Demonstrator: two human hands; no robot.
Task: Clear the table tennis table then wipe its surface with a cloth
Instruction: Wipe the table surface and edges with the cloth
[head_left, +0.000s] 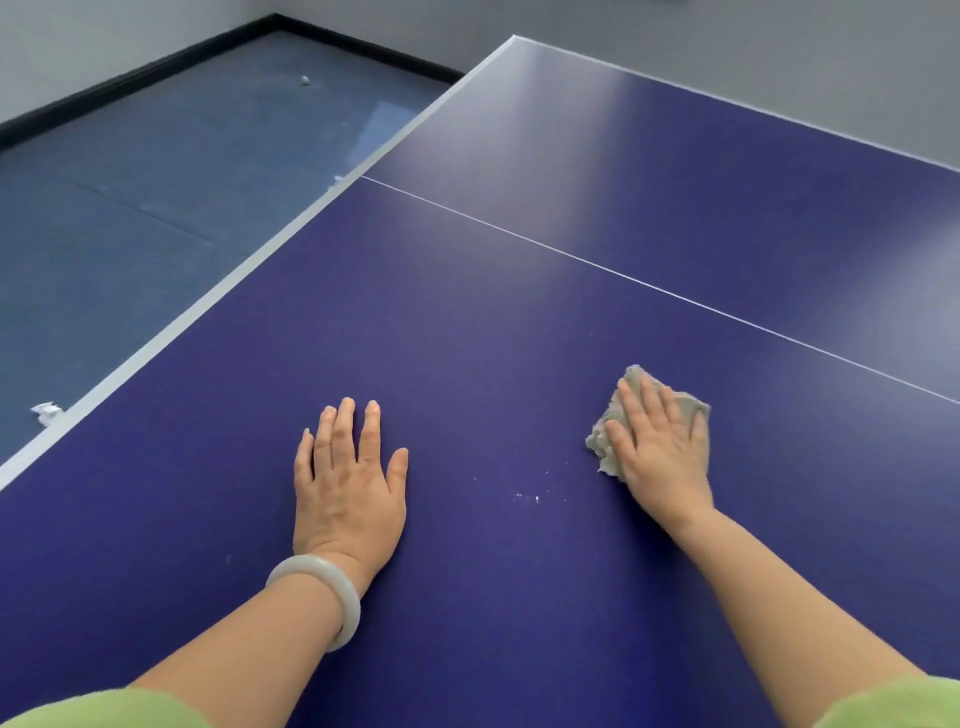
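- Right now I count one table tennis table (467, 338), dark blue, with a single thin white line (623, 274) running across its top.
- One cloth (600, 444), grey and crumpled, lies on the near half of the table, to the right.
- Two hands, both palm down on the table and well apart.
- My view of the right hand (660, 447): it lies flat on the cloth, fingers straight and close together, pressing it to the surface without curling round it.
- I see the left hand (348, 483) resting flat on bare table, fingers straight and slightly spread, holding nothing.
- One pale bracelet (311, 565) sits on the left wrist.
- One small scatter of white specks (530, 497) lies on the table between the hands.
- Off the table's left edge, on the blue floor (130, 234), I count two white scraps: a crumpled one (48, 412) near me and a smaller one (337, 178) farther along.
- One small pale round thing (305, 80) lies near the far wall; I cannot tell what it is.
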